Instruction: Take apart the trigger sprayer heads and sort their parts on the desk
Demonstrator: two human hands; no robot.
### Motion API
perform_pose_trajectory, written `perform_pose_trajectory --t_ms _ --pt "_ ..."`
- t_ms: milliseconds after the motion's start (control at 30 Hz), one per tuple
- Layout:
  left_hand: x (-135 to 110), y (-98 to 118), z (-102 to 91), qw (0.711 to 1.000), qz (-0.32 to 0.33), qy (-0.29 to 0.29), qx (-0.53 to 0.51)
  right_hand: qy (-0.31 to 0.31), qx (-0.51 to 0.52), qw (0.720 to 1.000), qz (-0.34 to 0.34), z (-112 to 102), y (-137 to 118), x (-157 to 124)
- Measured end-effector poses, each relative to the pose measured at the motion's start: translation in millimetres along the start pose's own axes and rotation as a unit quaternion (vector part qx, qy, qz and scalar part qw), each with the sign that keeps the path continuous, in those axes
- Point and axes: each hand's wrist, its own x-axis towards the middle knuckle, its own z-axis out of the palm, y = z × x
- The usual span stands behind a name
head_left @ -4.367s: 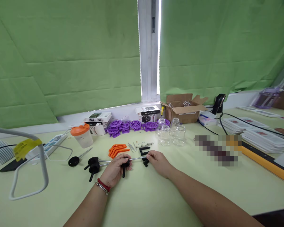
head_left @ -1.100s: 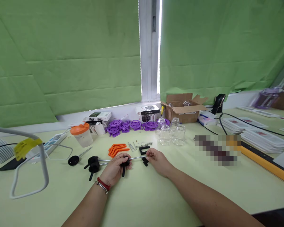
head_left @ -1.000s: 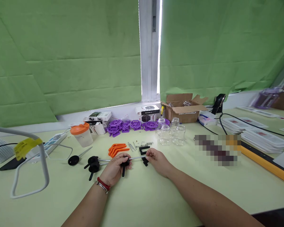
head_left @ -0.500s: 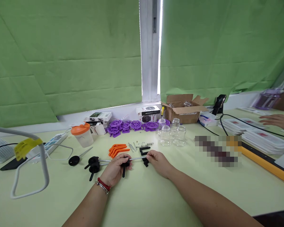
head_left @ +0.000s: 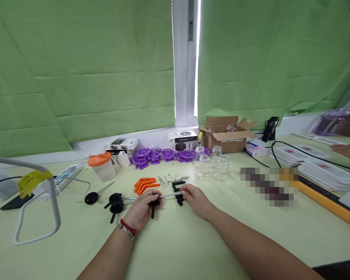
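Observation:
My left hand (head_left: 138,215) is closed around a black plastic part (head_left: 154,201) with a small handle pointing down. A thin metal rod (head_left: 170,195) extends from that part to the right. At its far end, the thumb and fingers of my right hand (head_left: 196,201) pinch the rod. Small black plastic pieces (head_left: 179,187) lie just behind my right fingertips. Beyond my hands are orange angled levers (head_left: 146,184), metal pins (head_left: 163,181) and springs (head_left: 181,179). Left of my left hand rest similar black parts with rods (head_left: 116,205) and a black disc on a rod (head_left: 91,198).
Purple plastic wheels (head_left: 167,154), glass jars (head_left: 203,168) and an open cardboard box (head_left: 230,140) line the back. An orange-lidded cup (head_left: 103,171) and a white bent frame (head_left: 54,206) stand left. At right, another person's hand (head_left: 348,151) is over stacked white cards (head_left: 323,175).
My two hands and the rod stay almost still. The other person's hand at the right has shifted slightly to the right.

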Motion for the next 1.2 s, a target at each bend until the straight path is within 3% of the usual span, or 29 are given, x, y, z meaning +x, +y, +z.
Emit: perform_pose_trajectory --t_ms 300,1200 --pt "-0.3 0.8 1.3 1.000 0.000 0.008 0.000 -0.010 0.017 0.999 -0.028 2.4 6.7 2.1" --pt "-0.9 1.1 2.0 1.000 -0.003 0.003 -0.001 -0.011 -0.058 0.998 0.008 0.0 -1.7 0.1"
